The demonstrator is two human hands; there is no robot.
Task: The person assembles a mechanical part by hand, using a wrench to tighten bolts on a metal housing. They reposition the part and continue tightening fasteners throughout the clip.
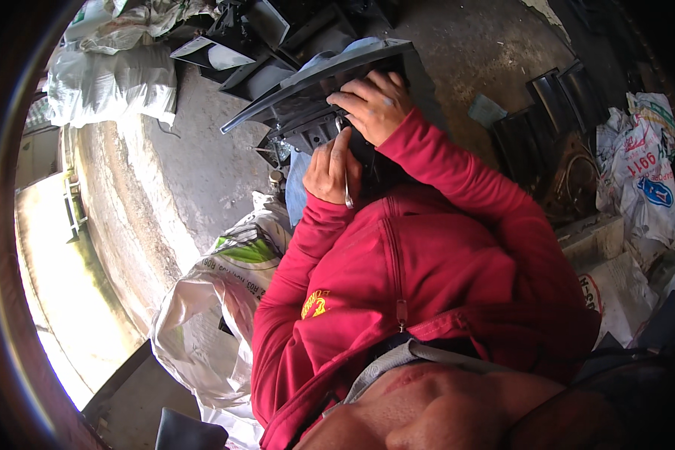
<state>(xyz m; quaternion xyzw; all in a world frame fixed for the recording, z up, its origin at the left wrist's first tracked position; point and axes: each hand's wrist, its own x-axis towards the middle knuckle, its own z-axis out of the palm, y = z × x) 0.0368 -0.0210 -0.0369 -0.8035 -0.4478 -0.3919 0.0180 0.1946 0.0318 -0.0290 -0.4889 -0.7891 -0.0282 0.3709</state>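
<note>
A dark plastic panel (307, 82) with a curved edge rests across my lap, its underside toward me. My right hand (371, 105) lies on top of it, fingers curled over its rear edge and gripping it. My left hand (330, 169) is closed around a thin metal wrench (346, 176) that points up into the fittings under the panel. Both of my sleeves are red.
White woven sacks (112, 79) are piled at the upper left, and another sack (217, 300) leans by my left side. More black plastic parts (547, 120) and printed bags (645, 172) lie at the right on the concrete floor (195, 165).
</note>
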